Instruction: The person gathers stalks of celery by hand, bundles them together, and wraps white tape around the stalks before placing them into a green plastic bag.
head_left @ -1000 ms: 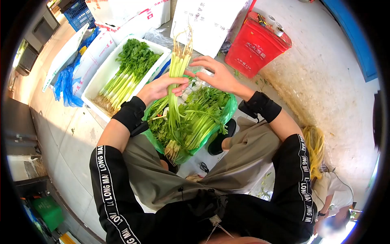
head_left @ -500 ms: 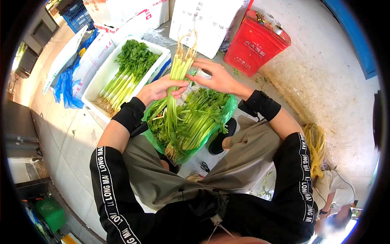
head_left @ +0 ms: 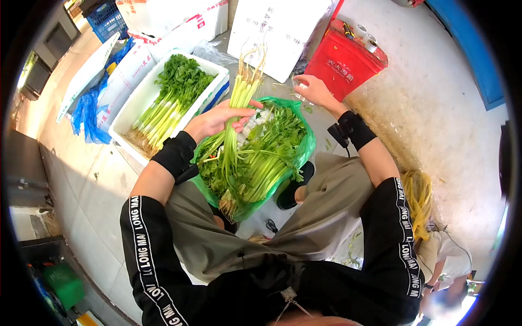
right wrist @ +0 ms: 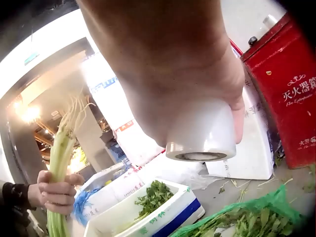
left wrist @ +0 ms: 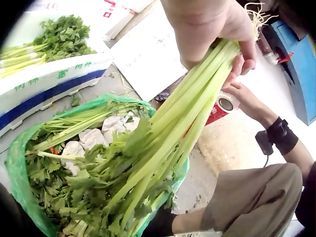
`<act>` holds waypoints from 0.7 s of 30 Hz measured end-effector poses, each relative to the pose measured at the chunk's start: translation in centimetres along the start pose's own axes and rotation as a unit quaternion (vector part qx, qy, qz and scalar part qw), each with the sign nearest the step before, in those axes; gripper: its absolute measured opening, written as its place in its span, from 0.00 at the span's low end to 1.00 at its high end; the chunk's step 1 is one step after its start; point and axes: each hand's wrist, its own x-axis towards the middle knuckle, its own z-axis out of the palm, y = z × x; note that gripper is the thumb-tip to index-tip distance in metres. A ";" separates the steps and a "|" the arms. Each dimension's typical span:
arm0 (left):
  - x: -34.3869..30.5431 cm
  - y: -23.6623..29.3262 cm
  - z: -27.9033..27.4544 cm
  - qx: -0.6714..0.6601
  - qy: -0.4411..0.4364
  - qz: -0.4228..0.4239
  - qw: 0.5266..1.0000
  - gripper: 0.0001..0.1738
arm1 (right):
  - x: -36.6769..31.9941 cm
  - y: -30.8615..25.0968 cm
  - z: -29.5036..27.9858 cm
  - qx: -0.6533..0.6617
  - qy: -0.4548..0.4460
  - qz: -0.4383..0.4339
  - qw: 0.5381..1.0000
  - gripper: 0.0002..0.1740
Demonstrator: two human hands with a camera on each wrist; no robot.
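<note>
My left hand (head_left: 222, 118) grips a bunch of celery (head_left: 239, 96) around its stalks, the pale roots pointing up and the leaves hanging over a green plastic bag (head_left: 309, 142). In that bag lies more celery (head_left: 272, 171), along with white wrapped lumps (left wrist: 112, 127). Off to the right of the bunch, my right hand (head_left: 319, 92) holds a roll of clear film (right wrist: 203, 131); its hollow core faces down in the right wrist view. The fingers on the roll's far side are partly hidden there.
A white foam box (head_left: 221, 71) with celery (head_left: 176, 89) stands left of the bag. A red fire extinguisher box (head_left: 342, 62) with rolls (head_left: 371, 44) on top stands right, beside a white panel (head_left: 272, 32). Yellow netting (head_left: 418, 201) lies by the wall.
My right hand has moved away from the celery bunch to the right, carrying the roll toward the red box. The left hand keeps its grip and has barely moved.
</note>
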 end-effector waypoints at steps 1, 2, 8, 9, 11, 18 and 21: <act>0.1 -0.2 0.0 -0.004 0.000 0.002 1.000 0.23 | -0.5 -0.1 0.2 -0.006 0.022 -0.053 0.998 0.25; 0.4 -0.3 -0.2 -0.004 0.014 -0.001 1.000 0.24 | -0.4 -0.4 0.4 -0.007 0.017 -0.059 0.998 0.27; 0.4 0.0 0.0 -0.020 0.038 0.011 0.999 0.28 | -3.2 -9.0 -1.3 0.243 -0.147 -0.052 0.957 0.26; 0.4 0.0 0.1 -0.023 0.033 0.012 0.999 0.30 | -3.4 -9.9 -1.4 0.274 -0.175 -0.049 0.945 0.27; 0.4 0.1 0.4 -0.016 0.031 0.017 0.999 0.30 | -3.2 -10.6 -1.0 0.279 -0.178 -0.062 0.941 0.27; 0.9 -0.8 0.5 0.033 0.021 0.010 0.999 0.23 | -3.4 -11.1 0.9 0.278 -0.156 -0.145 0.937 0.30; 1.0 -0.9 0.9 0.027 0.075 0.033 0.996 0.19 | -3.4 -11.1 0.7 0.228 -0.147 -0.149 0.951 0.30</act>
